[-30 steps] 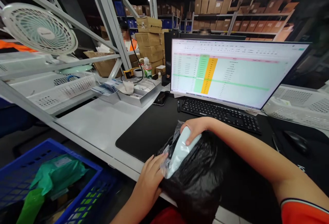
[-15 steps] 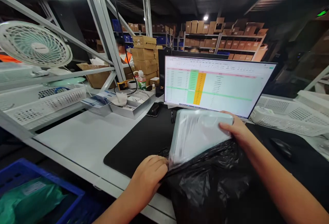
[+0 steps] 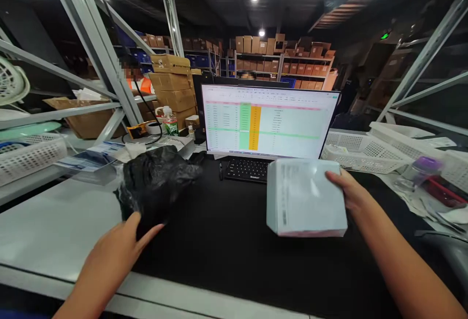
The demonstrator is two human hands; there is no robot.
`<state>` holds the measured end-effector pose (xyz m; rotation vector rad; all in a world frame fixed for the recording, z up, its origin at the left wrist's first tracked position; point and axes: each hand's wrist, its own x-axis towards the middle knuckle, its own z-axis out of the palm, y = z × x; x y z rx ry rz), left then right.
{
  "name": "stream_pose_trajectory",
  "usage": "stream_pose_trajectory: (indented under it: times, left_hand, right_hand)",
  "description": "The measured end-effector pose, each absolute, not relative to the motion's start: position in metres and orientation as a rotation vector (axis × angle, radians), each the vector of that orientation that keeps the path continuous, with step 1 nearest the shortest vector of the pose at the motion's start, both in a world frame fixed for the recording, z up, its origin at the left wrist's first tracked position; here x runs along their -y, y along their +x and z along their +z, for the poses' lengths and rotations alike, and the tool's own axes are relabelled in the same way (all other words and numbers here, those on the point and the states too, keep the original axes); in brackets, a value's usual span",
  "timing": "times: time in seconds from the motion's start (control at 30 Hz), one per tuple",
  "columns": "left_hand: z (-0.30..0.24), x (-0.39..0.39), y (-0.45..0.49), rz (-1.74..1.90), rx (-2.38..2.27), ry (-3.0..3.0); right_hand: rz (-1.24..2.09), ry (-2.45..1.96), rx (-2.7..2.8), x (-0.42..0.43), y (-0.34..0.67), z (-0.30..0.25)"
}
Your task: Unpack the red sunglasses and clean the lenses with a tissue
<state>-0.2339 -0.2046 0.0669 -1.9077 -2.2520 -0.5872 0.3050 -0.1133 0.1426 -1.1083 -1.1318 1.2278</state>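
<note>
Pale wrapped package point(image 3: 306, 197) sits in your right hand point(image 3: 345, 189), raised just above the black mat point(image 3: 226, 241) on the surface point(image 3: 47, 226), near the keyboard point(image 3: 246, 169) and in front of the monitor point(image 3: 268, 123). Your fingers clasp its right edge; a printed strip shows on its left side, text too small to read. Your left hand point(image 3: 117, 250) is spread flat, fingers loose, fingertips on the near edge of the crumpled black bag point(image 3: 155, 182), which lies on the left part of the mat, well apart from the package. Can't tell if the hand pinches the bag or only presses it.

Step in hand, by my read: package is out of the bag, the two are separated, one per hand. Next move likely calls for turning the package so the label faces you or the screen, and clearing the bag off to the left; keep a firm grip, the wrap looks slick.

Around: white perforated baskets point(image 3: 361, 150) far right, a green-label bottle point(image 3: 170, 123) far left of the monitor, stacked cardboard boxes point(image 3: 171, 85) behind, a co-worker's orange vest point(image 3: 141, 85) far left.
</note>
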Motion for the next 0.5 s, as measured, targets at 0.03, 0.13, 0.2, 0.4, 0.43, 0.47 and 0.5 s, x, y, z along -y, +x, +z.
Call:
stream_pose_trajectory:
  times: [0.03, 0.13, 0.2, 0.4, 0.43, 0.47, 0.5]
  left_hand:
    - [0.068, 0.202, -0.228, -0.553, 2.253, -1.86]
    - [0.074, 0.198, -0.195, -0.783, 2.041, -1.7]
    - [0.082, 0.199, -0.161, -1.059, 1.798, -1.856]
    - [0.103, 0.191, -0.052, -1.003, 1.483, -3.349]
    - [0.104, 0.187, -0.043, -0.977, 1.483, -3.473]
    - [0.103, 0.182, -0.038, -0.981, 1.523, -3.534]
    - [0.1, 0.177, -0.036, -1.026, 1.592, -3.536]
  right_hand:
    - [1.249, -1.14, 1.248, 0.115, 0.301, 0.141]
    - [1.308, -1.226, 1.578, 0.118, 0.288, 0.142]
    - [1.304, -1.262, 1.789, 0.12, 0.275, 0.151]
    - [0.793, -1.181, 2.402, 0.151, 0.214, 0.187]
    - [0.706, -1.188, 2.442, 0.158, 0.209, 0.19]
    - [0.613, -1.22, 2.445, 0.165, 0.211, 0.191]
    - [0.506, -1.277, 2.409, 0.17, 0.219, 0.191]
